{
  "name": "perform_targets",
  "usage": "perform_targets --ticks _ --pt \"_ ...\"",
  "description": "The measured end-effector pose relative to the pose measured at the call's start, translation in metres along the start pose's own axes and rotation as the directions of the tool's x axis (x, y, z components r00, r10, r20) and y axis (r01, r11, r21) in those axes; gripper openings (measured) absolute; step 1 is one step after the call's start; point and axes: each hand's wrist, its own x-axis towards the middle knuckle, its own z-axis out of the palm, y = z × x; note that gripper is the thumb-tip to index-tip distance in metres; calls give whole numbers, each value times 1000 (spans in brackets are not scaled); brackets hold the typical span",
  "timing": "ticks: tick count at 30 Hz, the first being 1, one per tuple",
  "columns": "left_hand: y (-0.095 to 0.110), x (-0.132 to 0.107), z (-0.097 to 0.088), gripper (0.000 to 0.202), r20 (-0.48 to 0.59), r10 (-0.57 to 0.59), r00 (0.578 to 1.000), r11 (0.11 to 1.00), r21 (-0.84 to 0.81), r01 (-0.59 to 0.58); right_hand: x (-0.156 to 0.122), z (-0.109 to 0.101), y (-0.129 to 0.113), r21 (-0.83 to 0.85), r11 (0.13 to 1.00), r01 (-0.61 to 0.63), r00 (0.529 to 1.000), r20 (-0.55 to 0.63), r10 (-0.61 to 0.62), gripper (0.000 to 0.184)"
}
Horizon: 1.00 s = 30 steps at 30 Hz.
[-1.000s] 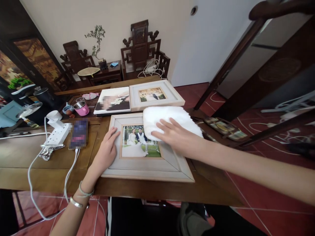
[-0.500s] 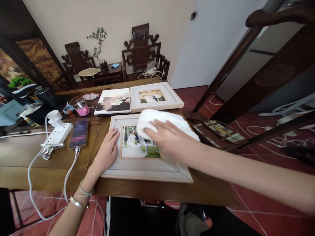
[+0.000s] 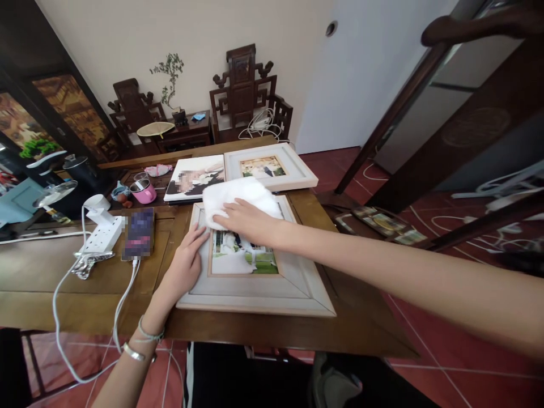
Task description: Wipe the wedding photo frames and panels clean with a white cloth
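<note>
A white picture frame (image 3: 255, 294) with a wedding photo (image 3: 242, 263) lies flat near the front edge of the wooden table. My right hand (image 3: 246, 221) presses a folded white cloth (image 3: 242, 195) onto the frame's upper left part, covering the top of the photo. On the frame's left border rests my left hand (image 3: 187, 260), fingers stretched out. Behind are a second white picture frame (image 3: 297, 167) and a white-edged photo panel (image 3: 199, 175), side by side.
To the left lie a phone (image 3: 138, 232) on a charging cable and a white power strip (image 3: 100, 235). A pink cup (image 3: 144, 191) and a dark kettle (image 3: 80, 173) stand farther back. The wooden table's (image 3: 365, 328) right edge drops to a red tiled floor.
My right hand has moved the cloth left and slightly up, from the frame's upper right to its upper left. My left hand keeps its place on the left border.
</note>
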Motion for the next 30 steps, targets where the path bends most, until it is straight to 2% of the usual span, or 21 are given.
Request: perform_targets --ticks 6,9,12,18,22,25,27,30 --pt "-1 -1 3 55 -25 -25 999 1000 -3 25 -65 -8 41 -109 982 -154 980 113 166 57" --pt "0 0 4 53 -31 -45 999 999 19 45 -89 -5 46 -140 978 -157 982 81 170 56" --pt "1 1 4 52 -37 -57 998 998 16 58 -105 -6 29 -101 989 -110 992 46 115 57" --pt "0 1 6 50 -48 -56 997 998 9 56 -134 -31 -43 133 981 -138 985 122 122 59" --pt "1 1 5 48 -45 -58 997 998 8 59 -137 -48 -79 293 948 -124 961 274 41 55" --pt "3 2 4 44 -37 -63 997 998 11 64 -126 -56 -81 299 928 -222 917 387 95 59" --pt "4 2 3 43 -34 -60 998 998 17 60 -117 -51 -67 219 931 -293 912 356 204 65" --pt "4 2 3 42 -30 -47 998 999 14 48 -104 -28 -27 53 945 -322 936 168 309 74"
